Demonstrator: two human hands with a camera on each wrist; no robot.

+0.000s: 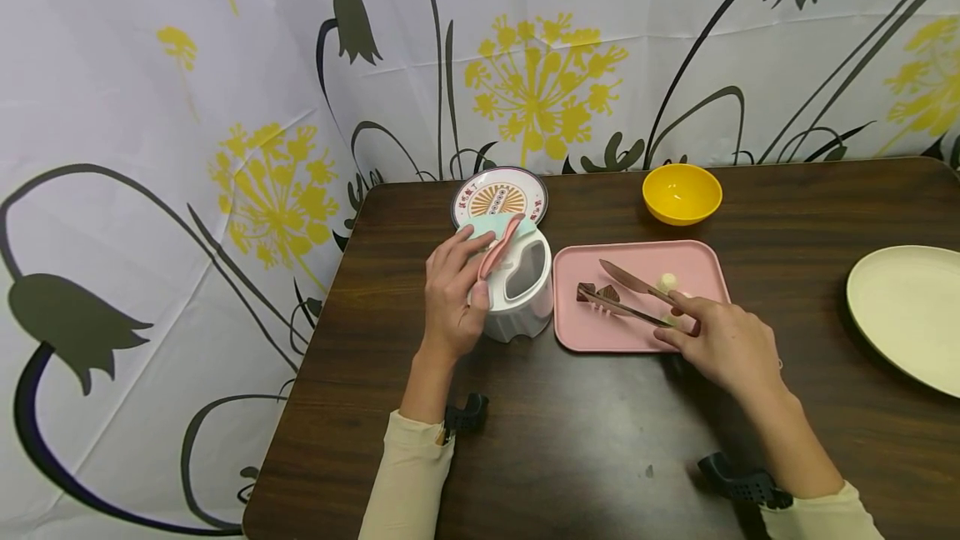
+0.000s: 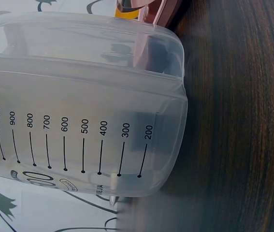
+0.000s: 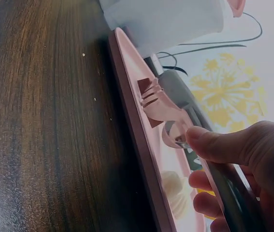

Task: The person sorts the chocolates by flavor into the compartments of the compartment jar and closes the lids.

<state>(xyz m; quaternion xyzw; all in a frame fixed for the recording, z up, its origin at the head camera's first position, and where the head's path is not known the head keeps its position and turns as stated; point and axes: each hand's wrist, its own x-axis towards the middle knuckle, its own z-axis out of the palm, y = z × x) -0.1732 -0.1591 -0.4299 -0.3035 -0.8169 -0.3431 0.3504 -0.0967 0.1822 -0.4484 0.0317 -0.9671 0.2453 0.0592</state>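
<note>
On 1 pink tray (image 1: 585,262) lie 2 pale balls (image 1: 667,282); the right hand (image 1: 727,342) grips tongs (image 1: 633,281), the left hand (image 1: 452,298) 1 pink handle (image 1: 497,255).

The left arm (image 1: 410,473) slants towards one o'clock, the left hand (image 1: 456,294) palm-inward. The right hand (image 1: 727,344) points to ten o'clock, thumb and fingers pinching.

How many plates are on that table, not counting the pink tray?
2: one white round plate with a sunburst print, behind the white lidded plastic container; one plain cream plate, cut off by the right edge. Others might be hidden.
</note>
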